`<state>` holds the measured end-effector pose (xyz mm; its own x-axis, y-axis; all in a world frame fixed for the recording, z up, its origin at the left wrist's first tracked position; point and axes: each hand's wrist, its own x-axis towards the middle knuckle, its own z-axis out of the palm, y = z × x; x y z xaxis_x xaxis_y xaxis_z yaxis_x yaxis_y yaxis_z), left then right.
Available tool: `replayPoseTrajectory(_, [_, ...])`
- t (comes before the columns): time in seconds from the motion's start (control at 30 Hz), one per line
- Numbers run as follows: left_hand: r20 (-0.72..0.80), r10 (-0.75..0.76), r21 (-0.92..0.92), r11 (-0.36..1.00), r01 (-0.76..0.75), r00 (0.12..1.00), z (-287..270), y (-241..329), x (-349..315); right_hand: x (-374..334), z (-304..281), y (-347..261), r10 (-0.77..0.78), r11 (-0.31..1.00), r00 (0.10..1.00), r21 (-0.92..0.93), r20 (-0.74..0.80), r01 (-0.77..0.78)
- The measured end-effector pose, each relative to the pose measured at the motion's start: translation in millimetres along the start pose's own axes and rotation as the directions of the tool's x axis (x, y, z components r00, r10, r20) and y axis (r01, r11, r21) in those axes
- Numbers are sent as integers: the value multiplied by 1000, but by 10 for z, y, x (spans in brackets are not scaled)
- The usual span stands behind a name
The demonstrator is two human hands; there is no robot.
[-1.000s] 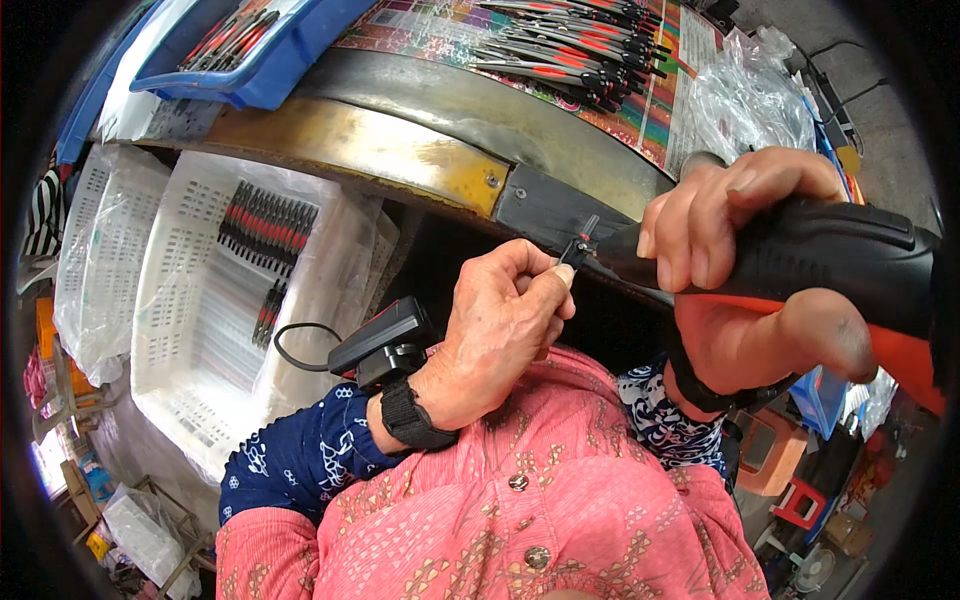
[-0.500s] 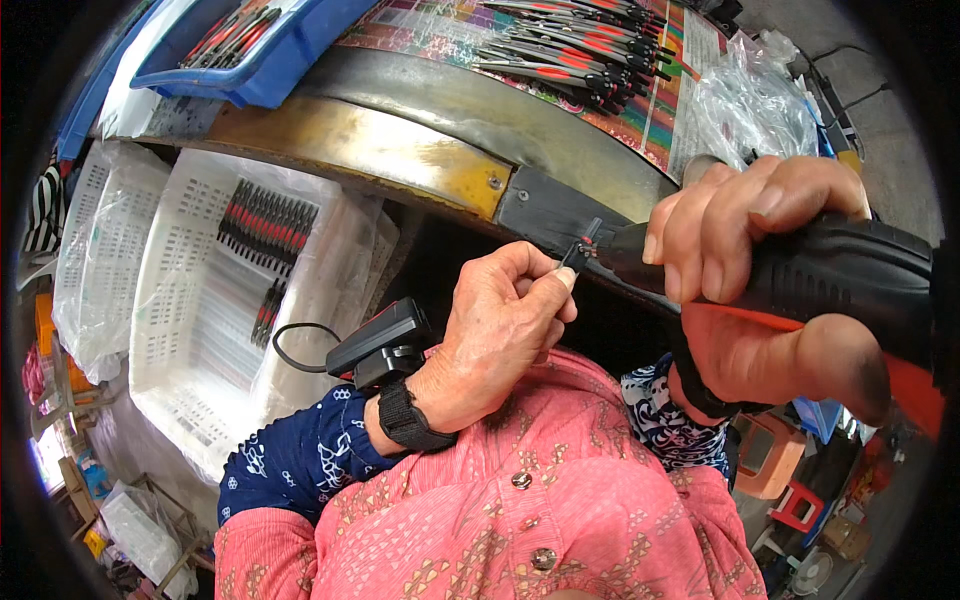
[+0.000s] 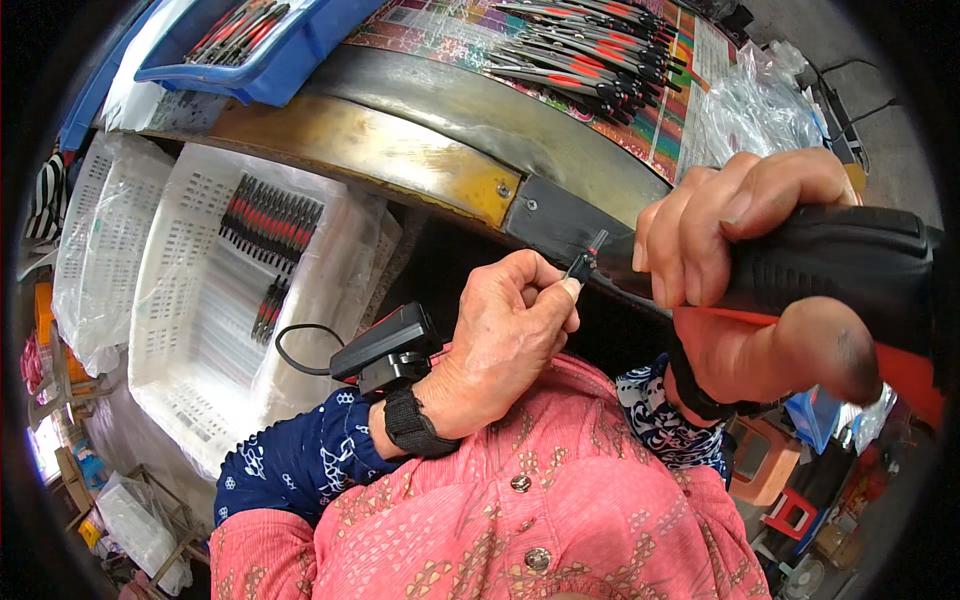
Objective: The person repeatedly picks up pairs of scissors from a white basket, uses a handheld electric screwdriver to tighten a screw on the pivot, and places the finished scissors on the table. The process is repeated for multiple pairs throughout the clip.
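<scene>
Between the thumb and fingers of my left hand a small dark pen-like piece is pinched, its narrow pale tip pointing up and right. Most of that piece is hidden in the grip. My right hand, close to the camera, is wrapped around a thick black and red power tool. The tool runs off past the right rim, and its front end is hidden behind my fingers, so I cannot tell whether it touches the small piece.
Slim red, grey and black pen-like things lie piled on the metal-edged table. More fill a blue bin at the far left. A white perforated crate below holds rows of them. Clear plastic bags lie at the far right.
The small piece and my left hand sit slightly farther right in view, with the piece's tip tilted more upright. My right hand and the power tool have shifted slightly left, nearer the piece.
</scene>
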<state>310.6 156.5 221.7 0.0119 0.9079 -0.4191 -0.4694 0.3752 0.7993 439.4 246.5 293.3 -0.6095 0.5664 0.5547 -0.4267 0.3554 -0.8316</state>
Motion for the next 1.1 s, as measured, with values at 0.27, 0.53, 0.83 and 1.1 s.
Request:
replayPoseTrajectory(0.27, [-22, -1, 28, 1000, 2, 1000, 10, 26, -5, 28, 6, 66, 28, 1000, 999, -8, -41, -28])
replayPoseTrajectory(0.53, [-16, 42, 105, 994, -40, 999, -17, 29, -12, 61, 5, 63, 36, 999, 999, -33, -36, -37])
replayPoseTrajectory(0.83, [20, -20, 40, 999, 19, 1000, -22, 35, -23, 63, 241, -156, 298, 909, 910, -206, -287, -363])
replayPoseTrajectory(1.1, [42, 186, 177, 966, -191, 982, -109, 122, -86, -61, 121, -107, -62, 996, 977, 46, -206, 73])
